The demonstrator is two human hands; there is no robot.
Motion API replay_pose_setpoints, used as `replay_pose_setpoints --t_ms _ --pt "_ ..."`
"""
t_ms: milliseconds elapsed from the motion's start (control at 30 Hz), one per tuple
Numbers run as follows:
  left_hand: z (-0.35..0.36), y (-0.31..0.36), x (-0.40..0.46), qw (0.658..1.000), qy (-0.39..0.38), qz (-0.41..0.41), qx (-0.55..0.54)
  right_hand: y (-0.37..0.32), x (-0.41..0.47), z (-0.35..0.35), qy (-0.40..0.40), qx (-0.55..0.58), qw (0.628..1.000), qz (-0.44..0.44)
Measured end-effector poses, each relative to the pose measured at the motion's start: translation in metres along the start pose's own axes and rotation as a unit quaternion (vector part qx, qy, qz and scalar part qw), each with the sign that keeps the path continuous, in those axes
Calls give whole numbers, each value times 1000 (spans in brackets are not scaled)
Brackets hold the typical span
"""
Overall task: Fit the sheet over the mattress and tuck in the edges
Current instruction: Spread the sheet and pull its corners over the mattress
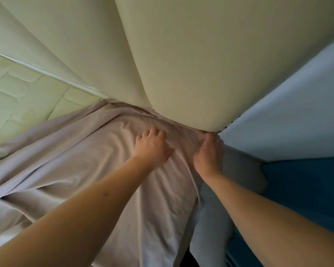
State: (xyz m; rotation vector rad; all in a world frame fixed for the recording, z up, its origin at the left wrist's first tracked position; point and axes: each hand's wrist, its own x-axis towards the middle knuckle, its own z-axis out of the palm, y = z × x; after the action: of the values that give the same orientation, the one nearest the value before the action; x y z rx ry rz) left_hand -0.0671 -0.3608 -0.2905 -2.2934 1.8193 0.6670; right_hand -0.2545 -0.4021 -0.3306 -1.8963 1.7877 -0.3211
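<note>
The padded headboard fills the upper view, rising straight from the bed's head end, so any cloth at this corner has to go down the narrow seam where it meets the bed. The quilted mattress lies bare at upper left; only the near right part is covered, which suggests the fitting is at an early corner. The pale sheet spreads loose and creased across that part, its folds running up toward the corner, and one edge hangs down the bed's right side. The left hand rests spread on the sheet just short of the headboard, fingers straight and gripping nothing, probably pinning the cloth flat. The right hand sits at the very corner, its fingertips buried at the headboard's base; whether they pinch cloth cannot be told. The sheet's bunched corner lies between and just beyond both hands.
</note>
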Motion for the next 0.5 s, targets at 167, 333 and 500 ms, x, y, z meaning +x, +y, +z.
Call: replay_pose_setpoints --t_ms 167,333,500 --pt "7 34 9 996 -77 -38 -38 26 6 1 -137 191 943 236" --pt "16 55 18 996 -86 -17 -29 43 23 -24 -102 105 979 142" --pt "13 77 23 998 -27 56 -10 80 44 -44 -28 129 970 207"
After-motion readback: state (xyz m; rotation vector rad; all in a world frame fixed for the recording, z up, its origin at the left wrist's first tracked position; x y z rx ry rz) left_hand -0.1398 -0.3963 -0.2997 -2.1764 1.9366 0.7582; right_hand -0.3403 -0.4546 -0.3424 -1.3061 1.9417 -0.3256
